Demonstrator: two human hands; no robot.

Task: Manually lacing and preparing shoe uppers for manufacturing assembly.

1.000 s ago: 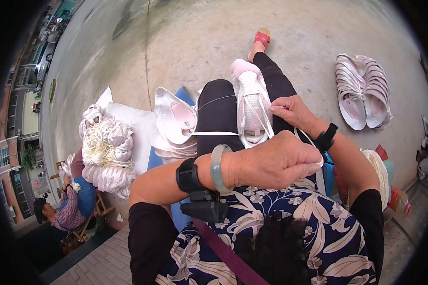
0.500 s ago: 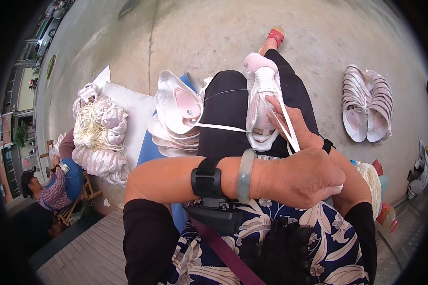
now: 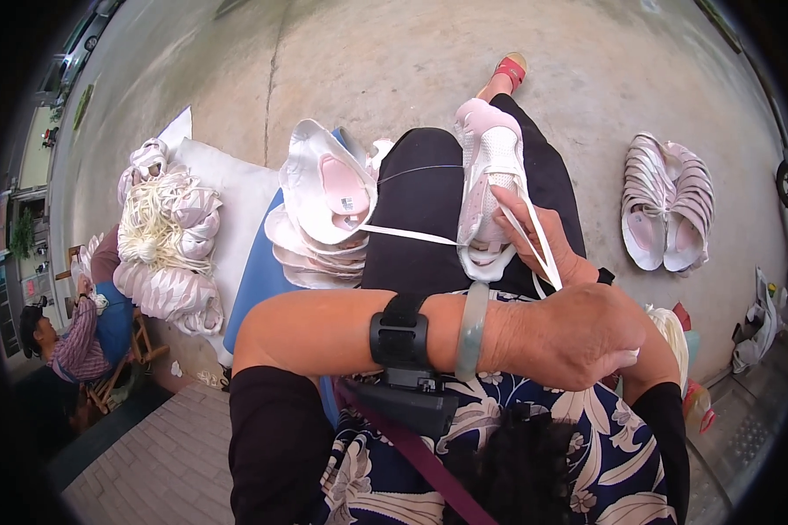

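Note:
A white and pink shoe upper (image 3: 490, 166) lies lengthwise on my dark-trousered thighs, its heel end toward me. My right hand (image 3: 547, 236) grips its right side, fingers curled over near the lacing. White shoelace (image 3: 546, 258) strands run past these fingers and disappear behind my left hand (image 3: 587, 337). That hand is closed in a fist at the end of the forearm crossing my body; the lace seems to be in it, though its fingers are mostly hidden. Another flat lace (image 3: 411, 234) stretches leftward from the upper to a stack of similar uppers (image 3: 320, 254).
Left of the stack, bundled uppers and cream laces (image 3: 171, 227) rest on a white sheet (image 3: 236, 188). A tied bundle of uppers (image 3: 665, 206) lies on the concrete at right. Cream cord (image 3: 665, 328) hangs by my right elbow. Another person (image 3: 79, 337) sits far left.
My left fist has moved slightly right and downward. The right hand keeps its place on the shoe upper. The whole view has shifted a little.

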